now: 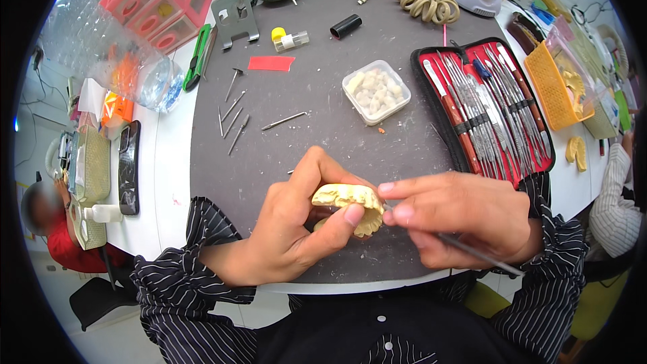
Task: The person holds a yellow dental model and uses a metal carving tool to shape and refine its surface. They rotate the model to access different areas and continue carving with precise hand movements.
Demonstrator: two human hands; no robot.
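I see my left hand (296, 229) pinching a cream dental cast (350, 202) between thumb and fingers, just below the small clear box of tooth pieces (376, 91). My right hand (465, 219) has its fingers pressed together around a thin metal tool (472, 251), whose tip meets the cast's right side. Right of that box lies an open red instrument case (485, 108). Left of it, loose metal burs (234, 118) rest on the dark mat (317, 141).

Lit brightly and evenly, casting only soft shadows under hands; bending straight edges toward black fisheye rim; blurring slightly at corners.
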